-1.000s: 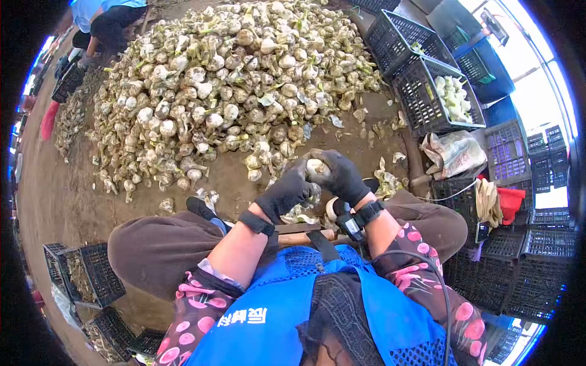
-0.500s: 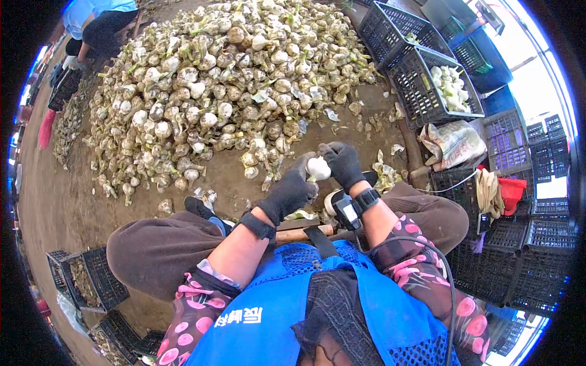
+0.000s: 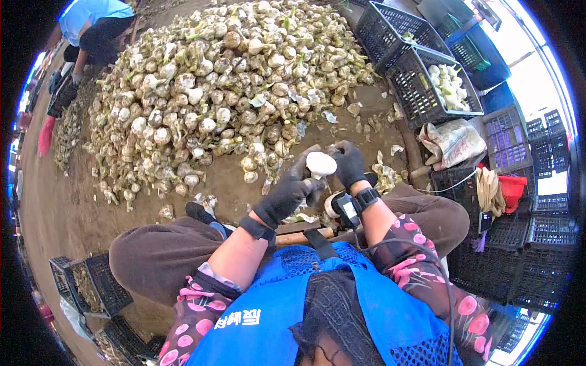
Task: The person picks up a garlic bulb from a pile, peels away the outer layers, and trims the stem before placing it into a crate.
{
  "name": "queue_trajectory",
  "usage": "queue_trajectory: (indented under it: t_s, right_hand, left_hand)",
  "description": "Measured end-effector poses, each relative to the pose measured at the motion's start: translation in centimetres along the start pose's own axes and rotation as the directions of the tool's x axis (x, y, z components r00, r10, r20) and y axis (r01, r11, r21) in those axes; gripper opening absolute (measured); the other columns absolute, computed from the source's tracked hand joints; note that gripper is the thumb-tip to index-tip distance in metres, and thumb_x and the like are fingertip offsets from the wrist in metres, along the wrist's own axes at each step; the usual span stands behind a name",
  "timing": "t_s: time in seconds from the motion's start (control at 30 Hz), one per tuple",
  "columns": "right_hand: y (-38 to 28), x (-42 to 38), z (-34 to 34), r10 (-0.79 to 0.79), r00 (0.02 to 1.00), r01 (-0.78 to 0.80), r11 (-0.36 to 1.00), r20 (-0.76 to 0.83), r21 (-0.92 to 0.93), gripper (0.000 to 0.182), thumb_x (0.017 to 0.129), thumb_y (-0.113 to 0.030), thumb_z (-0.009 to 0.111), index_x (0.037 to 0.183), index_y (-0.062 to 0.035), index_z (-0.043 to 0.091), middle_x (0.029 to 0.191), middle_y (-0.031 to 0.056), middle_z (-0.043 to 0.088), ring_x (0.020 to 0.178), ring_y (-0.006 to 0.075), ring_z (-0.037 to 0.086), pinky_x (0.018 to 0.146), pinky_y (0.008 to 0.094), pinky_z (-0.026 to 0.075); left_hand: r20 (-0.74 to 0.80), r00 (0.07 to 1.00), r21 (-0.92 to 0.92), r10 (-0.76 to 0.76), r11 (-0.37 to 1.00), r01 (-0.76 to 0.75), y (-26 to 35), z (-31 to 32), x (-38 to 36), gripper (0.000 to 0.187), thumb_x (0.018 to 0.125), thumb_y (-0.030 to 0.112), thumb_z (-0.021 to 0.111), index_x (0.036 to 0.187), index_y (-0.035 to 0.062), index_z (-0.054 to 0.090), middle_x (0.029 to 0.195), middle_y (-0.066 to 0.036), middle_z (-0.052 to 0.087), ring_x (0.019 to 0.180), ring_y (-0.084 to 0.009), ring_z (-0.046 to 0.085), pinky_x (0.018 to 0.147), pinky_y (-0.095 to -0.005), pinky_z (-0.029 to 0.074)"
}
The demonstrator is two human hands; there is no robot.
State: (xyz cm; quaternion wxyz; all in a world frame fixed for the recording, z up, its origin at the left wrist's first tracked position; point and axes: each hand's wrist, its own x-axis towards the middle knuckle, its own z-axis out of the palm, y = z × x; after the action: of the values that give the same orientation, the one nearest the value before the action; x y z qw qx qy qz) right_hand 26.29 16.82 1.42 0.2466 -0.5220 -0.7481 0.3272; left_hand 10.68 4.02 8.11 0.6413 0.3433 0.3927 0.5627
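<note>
A smooth white garlic bulb (image 3: 321, 165) is gripped in my left hand (image 3: 288, 194), which wears a dark glove. The bulb's rounded side faces up and its stalk end points down toward my thumb. My right hand (image 3: 348, 163), gloved as well, is closed right beside the bulb on its right. Its fingers are curled, and what they hold, if anything, is hidden. In front of both hands spreads a large heap of unpeeled, soil-stained garlic (image 3: 226, 91) with dry skins and stalks.
A black crate (image 3: 421, 91) at the upper right holds peeled white bulbs (image 3: 448, 88). Near it lie a crumpled sack (image 3: 455, 145), a red container (image 3: 513, 192) and stacked crates (image 3: 488, 262). Another person (image 3: 101, 30) bends at the upper left. More crates (image 3: 107, 283) stand lower left.
The bulb has turned in my left hand, so more of its rounded white side shows. My right hand has shifted slightly. At the upper left, the other person's arm has moved.
</note>
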Motion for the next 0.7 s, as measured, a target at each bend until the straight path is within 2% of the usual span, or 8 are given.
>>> queue_trajectory:
  t_s: [0.03, 0.07, 0.23, 0.3, 0.43, 0.5, 0.57, 0.7]
  right_hand:
    - [-0.4, 0.2, -0.1, 0.028, 0.994, -0.030, 0.999, -0.104, -0.018, 0.023, 0.083, -0.018, 0.061, 0.100, -0.0021, 0.059, 0.098, 0.0161, 0.064, 0.075, 0.0277, 0.064, 0.066, 0.0354, 0.051]
    - [-0.8, 0.2, 0.0, 0.279, 0.950, -0.301, 0.709, 0.139, 0.638, 0.024, 0.084, -0.010, 0.056, 0.106, 0.0002, 0.058, 0.097, 0.0113, 0.064, 0.084, 0.0205, 0.063, 0.068, 0.0312, 0.051]
    - [-4.0, -1.6, -0.7, 0.054, 0.902, -0.411, 0.407, 0.427, 0.816, 0.027, 0.083, -0.001, 0.052, 0.110, 0.0023, 0.057, 0.101, 0.0084, 0.063, 0.091, 0.0153, 0.061, 0.074, 0.0275, 0.051]
    - [-4.6, -2.2, -1.1, -0.029, 0.913, -0.206, 0.829, 0.407, 0.521, 0.026, 0.084, -0.002, 0.052, 0.109, 0.0014, 0.058, 0.101, 0.0091, 0.064, 0.088, 0.0147, 0.061, 0.077, 0.0272, 0.050]
    - [-4.7, -1.2, -1.9, 0.153, 0.937, -0.344, 0.553, 0.314, 0.759, 0.019, 0.087, -0.012, 0.057, 0.102, -0.0013, 0.061, 0.086, 0.0047, 0.066, 0.078, 0.0146, 0.061, 0.071, 0.0272, 0.050]
    - [-3.9, -0.4, -2.8, 0.274, 0.907, -0.418, 0.680, 0.320, 0.602, 0.019, 0.088, -0.019, 0.058, 0.093, -0.0019, 0.063, 0.080, 0.0047, 0.066, 0.075, 0.0164, 0.061, 0.068, 0.0304, 0.049]
    - [-2.6, 0.4, -3.1, 0.161, 0.987, -0.149, 0.907, -0.004, -0.393, 0.022, 0.088, -0.023, 0.059, 0.085, -0.0022, 0.064, 0.079, 0.0082, 0.067, 0.075, 0.0202, 0.061, 0.069, 0.0366, 0.049]
    - [-5.7, 0.1, -3.1, -0.040, 0.999, 0.032, 0.931, 0.015, 0.363, 0.025, 0.086, -0.025, 0.063, 0.098, -0.0031, 0.065, 0.089, 0.0103, 0.067, 0.085, 0.0226, 0.062, 0.077, 0.0361, 0.047]
  left_hand:
    - [0.006, 1.000, 0.007, 0.002, 1.000, -0.002, -0.1, -0.2, 0.1, 0.059, 0.080, 0.005, 0.052, 0.136, 0.0041, 0.033, 0.094, -0.012, 0.062, 0.064, -0.0189, 0.060, 0.059, -0.0315, 0.048]
    - [0.050, 0.996, -0.284, -0.074, 0.955, 0.085, -0.2, -0.7, 0.1, 0.054, 0.081, 0.008, 0.050, 0.133, 0.0024, 0.036, 0.092, -0.012, 0.062, 0.065, -0.0188, 0.060, 0.059, -0.0323, 0.049]
    - [0.016, 0.963, -0.419, -0.269, 0.873, 0.251, -2.4, -2.5, 0.2, 0.034, 0.085, 0.012, 0.041, 0.114, -0.0004, 0.053, 0.086, -0.010, 0.062, 0.066, -0.0179, 0.061, 0.061, -0.0310, 0.051]
    - [-0.037, 0.939, -0.344, -0.342, 0.887, 0.309, -2.8, -2.3, 0.3, 0.032, 0.085, 0.012, 0.039, 0.111, -0.0002, 0.055, 0.086, -0.009, 0.062, 0.066, -0.0175, 0.061, 0.061, -0.0299, 0.051]
    - [-0.113, 0.986, 0.000, -0.119, 0.993, 0.119, -2.5, -2.4, 0.0, 0.033, 0.088, 0.012, 0.038, 0.115, -0.0028, 0.053, 0.089, -0.010, 0.062, 0.072, -0.0182, 0.062, 0.064, -0.0300, 0.051]
    - [0.019, 0.965, -0.565, -0.262, 0.793, 0.227, -1.7, -2.1, -0.5, 0.034, 0.089, 0.015, 0.042, 0.117, -0.0040, 0.051, 0.091, -0.011, 0.062, 0.075, -0.0202, 0.061, 0.066, -0.0326, 0.051]
    - [0.118, 0.985, -0.672, -0.124, 0.721, 0.171, -1.4, -2.2, -0.1, 0.036, 0.090, 0.018, 0.045, 0.117, -0.0054, 0.050, 0.093, -0.012, 0.061, 0.076, -0.0216, 0.060, 0.067, -0.0348, 0.050]
    - [0.281, 0.958, -0.775, -0.050, 0.577, 0.258, -2.9, -3.8, 0.3, 0.034, 0.092, 0.018, 0.041, 0.115, -0.0033, 0.053, 0.094, -0.011, 0.061, 0.076, -0.0193, 0.060, 0.066, -0.0322, 0.049]
